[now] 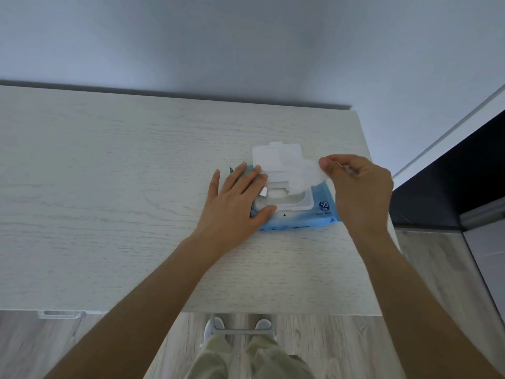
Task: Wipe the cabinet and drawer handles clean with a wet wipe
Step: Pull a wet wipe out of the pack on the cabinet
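Above its blue pack, white wet wipe hangs stretched.

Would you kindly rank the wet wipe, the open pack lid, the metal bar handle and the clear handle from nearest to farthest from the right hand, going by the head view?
From the right hand:
1. Wet wipe, pinched in its fingers.
2. Open pack lid, just to its left.
3. Metal bar handle, below the cabinet's front edge, centre.
4. Clear handle, front edge, far left.

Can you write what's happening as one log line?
step: pulling wet wipe | left hand: pressing wipes pack | right hand: pinching wipe | lid: open
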`<state>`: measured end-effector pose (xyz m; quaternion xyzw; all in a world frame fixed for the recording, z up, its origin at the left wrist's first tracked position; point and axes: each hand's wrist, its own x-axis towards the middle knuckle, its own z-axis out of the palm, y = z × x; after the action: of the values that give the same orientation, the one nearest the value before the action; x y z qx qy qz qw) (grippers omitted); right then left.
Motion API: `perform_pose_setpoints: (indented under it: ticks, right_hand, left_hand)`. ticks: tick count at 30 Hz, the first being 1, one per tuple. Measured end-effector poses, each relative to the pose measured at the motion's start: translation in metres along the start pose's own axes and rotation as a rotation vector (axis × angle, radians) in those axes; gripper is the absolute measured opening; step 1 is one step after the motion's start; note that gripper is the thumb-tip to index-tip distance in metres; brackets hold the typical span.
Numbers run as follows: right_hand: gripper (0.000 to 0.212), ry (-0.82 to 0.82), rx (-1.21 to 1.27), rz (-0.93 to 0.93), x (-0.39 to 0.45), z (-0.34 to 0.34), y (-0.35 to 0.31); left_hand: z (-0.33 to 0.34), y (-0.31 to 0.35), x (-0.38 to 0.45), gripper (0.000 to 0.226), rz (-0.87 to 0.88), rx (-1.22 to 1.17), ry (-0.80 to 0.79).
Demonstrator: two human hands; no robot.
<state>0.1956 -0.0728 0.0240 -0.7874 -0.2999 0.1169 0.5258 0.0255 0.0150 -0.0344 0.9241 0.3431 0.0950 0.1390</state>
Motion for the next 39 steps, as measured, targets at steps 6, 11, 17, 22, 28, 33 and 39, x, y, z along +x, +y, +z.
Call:
perform_pose_setpoints:
  ticks: [6, 11, 17, 22, 28, 33, 39]
  right_hand:
    - [0.015, -0.042, 0.011, 0.027, -0.002, -0.016, 0.002]
    - [0.004, 0.148, 0.053, 0.029, 0.001, -0.037, 0.006]
    - [0.004, 0.063, -0.013, 0.027, 0.001, -0.046, 0.008]
    - [0.003, -0.063, -0.071, 0.024, -0.007, -0.036, 0.016]
    - [0.006, -0.065, -0.147, 0.016, -0.002, -0.036, 0.03]
    - [0.009, -0.105, -0.146, 0.016, -0.004, -0.039, 0.034]
    - [0.021, -0.176, -0.016, 0.011, -0.017, -0.046, 0.03]
  left_hand:
    - [-0.002, 0.004, 0.0, 0.068, 0.016, -0.022, 0.04]
    - [0.0, 0.023, -0.006, 0.082, 0.097, -0.216, 0.099]
    - [0.014, 0.031, -0.007, 0.075, 0.181, 0.118, -0.035]
    - [0.004, 0.034, 0.0, 0.068, 0.192, 0.147, -0.045]
    - [-0.015, 0.017, 0.041, 0.061, 0.072, 0.028, 0.044]
    - [-0.016, 0.015, 0.064, 0.073, -0.071, -0.044, -0.102]
    - [-0.022, 0.02, 0.019, 0.055, 0.127, -0.126, 0.287]
